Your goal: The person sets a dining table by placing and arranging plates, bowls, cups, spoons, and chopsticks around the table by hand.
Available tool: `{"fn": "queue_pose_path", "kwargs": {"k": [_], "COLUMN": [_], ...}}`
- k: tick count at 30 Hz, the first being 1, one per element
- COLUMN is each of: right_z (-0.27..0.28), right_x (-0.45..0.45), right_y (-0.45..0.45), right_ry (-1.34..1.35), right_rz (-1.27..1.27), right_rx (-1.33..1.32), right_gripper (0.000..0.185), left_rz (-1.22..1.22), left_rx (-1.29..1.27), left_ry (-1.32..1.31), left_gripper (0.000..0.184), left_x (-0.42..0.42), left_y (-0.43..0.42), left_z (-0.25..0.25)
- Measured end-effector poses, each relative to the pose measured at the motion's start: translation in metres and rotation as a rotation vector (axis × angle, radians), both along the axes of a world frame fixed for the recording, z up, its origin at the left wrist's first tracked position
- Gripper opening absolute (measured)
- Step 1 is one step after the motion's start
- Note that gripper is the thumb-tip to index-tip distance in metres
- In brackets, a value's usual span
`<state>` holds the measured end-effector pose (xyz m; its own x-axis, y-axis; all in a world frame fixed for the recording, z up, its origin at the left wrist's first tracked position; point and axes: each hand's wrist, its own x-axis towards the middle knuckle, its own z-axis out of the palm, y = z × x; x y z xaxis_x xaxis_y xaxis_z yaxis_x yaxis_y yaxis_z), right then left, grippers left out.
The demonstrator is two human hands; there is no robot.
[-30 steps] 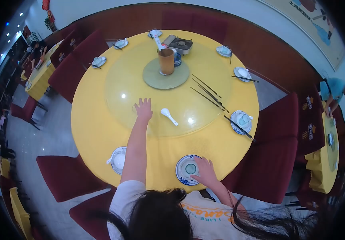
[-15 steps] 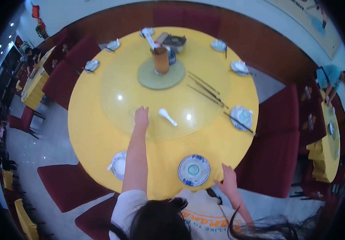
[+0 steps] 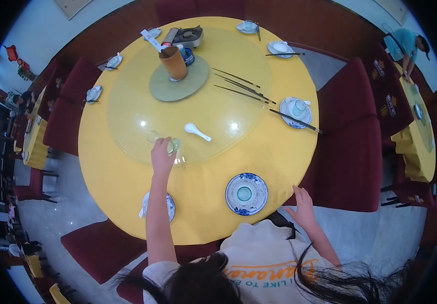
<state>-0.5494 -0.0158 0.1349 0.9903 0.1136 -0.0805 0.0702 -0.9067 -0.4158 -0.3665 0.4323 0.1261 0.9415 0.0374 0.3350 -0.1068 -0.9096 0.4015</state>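
My left hand (image 3: 162, 154) is over the near left part of the glass turntable, its fingers closed round a small greenish glass cup (image 3: 174, 146). Just beyond it a clear glass rim (image 3: 152, 136) shows faintly. To the right on the turntable lies a white spoon (image 3: 197, 132). My right hand (image 3: 303, 206) is empty at the table's near right edge, fingers apart. Left of it sits a blue-and-white plate (image 3: 246, 206) with a bowl and a greenish cup (image 3: 244, 193) stacked in its middle. My left forearm partly hides another plate (image 3: 171, 206).
Several dark chopsticks (image 3: 241, 86) lie on the turntable's right side. Farther back stand a brown holder (image 3: 173, 63) and a portable stove (image 3: 188, 36). More place settings (image 3: 295, 112) ring the yellow table (image 3: 122, 197). Maroon chairs (image 3: 348, 157) surround it. A person (image 3: 403, 44) leans over another table.
My left hand has drawn back from its spread reach and closed on the cup. My right hand has left the near plate for the table edge. The view has turned.
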Motion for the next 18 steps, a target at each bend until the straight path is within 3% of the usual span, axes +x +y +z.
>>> {"fn": "queue_pose_path", "kwargs": {"k": [4,11,18], "right_z": [0.002,-0.005,-0.01], "right_x": [0.003,0.006,0.011], "right_y": [-0.012,-0.027,-0.029], "right_ry": [-0.02,0.002,-0.002], "right_rz": [-0.046,-0.048,0.003], "right_rx": [0.041,0.044,0.037], "right_gripper": [0.076,0.075,0.074], "left_rz": [0.13,0.345,0.504], "left_rx": [-0.159,-0.197,-0.171], "left_ry": [-0.032,0.102,0.141], "left_gripper": [0.045,0.047,0.049], "left_x": [-0.064,-0.166,-0.207], "left_y": [-0.005,0.019,0.035], "left_z": [0.009,0.001,-0.025]}}
